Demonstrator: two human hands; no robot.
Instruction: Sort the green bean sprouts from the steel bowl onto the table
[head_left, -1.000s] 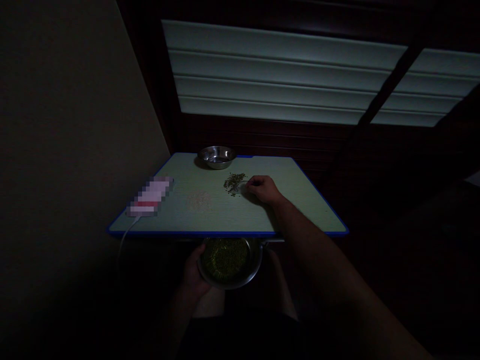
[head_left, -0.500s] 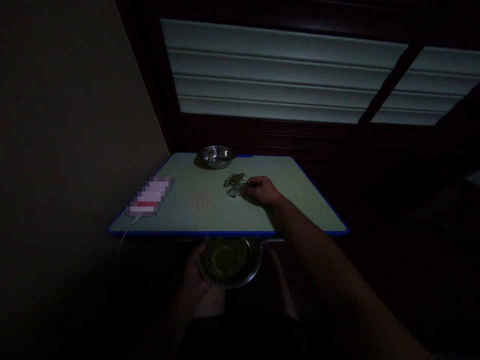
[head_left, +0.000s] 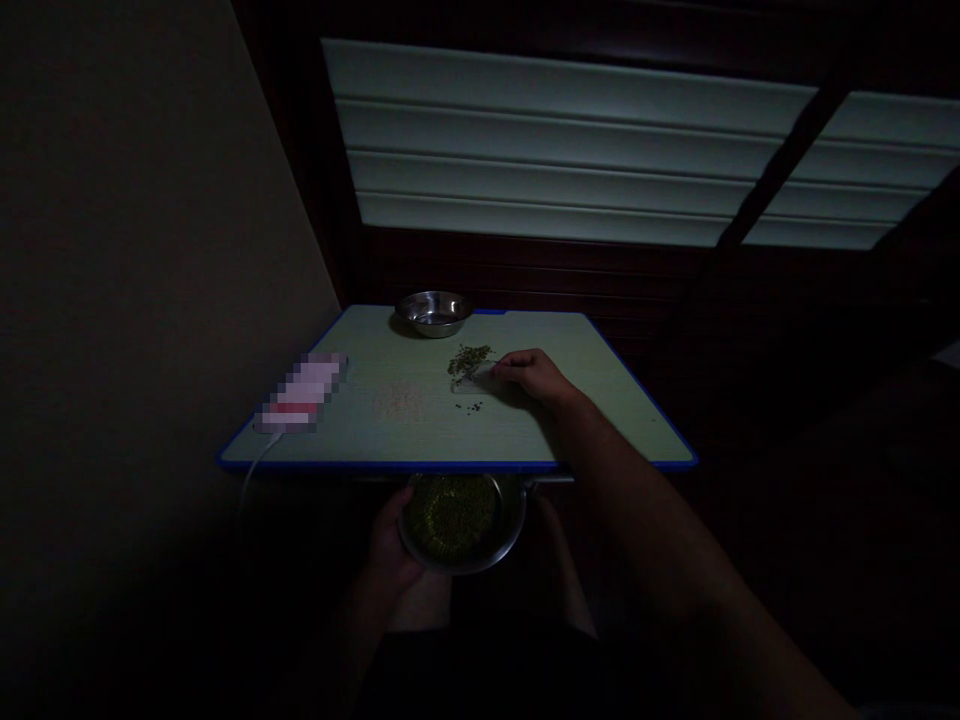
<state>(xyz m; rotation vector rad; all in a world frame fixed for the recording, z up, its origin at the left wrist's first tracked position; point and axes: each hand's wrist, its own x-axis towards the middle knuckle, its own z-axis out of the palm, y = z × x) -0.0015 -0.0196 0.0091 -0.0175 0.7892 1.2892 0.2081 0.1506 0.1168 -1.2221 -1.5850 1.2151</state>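
My right hand pinches a thin, clear flat piece like a plastic card against the table top. That piece touches the near side of a small heap of green beans, and a few loose beans lie closer to me. Below the table's front edge, my left hand grips the left rim of a metal bowl holding many green beans. Dim light hides the fine detail of both hands' fingers.
A second metal bowl stands at the table's back edge. On the left lies a blurred-out phone-like object with a white cable. Pale grains are spread on the blue-edged table. A wall rises at left.
The clear piece has turned and shifted up against the heap. A few beans now lie apart in front of it. My left hand and its bowl stay nearly still.
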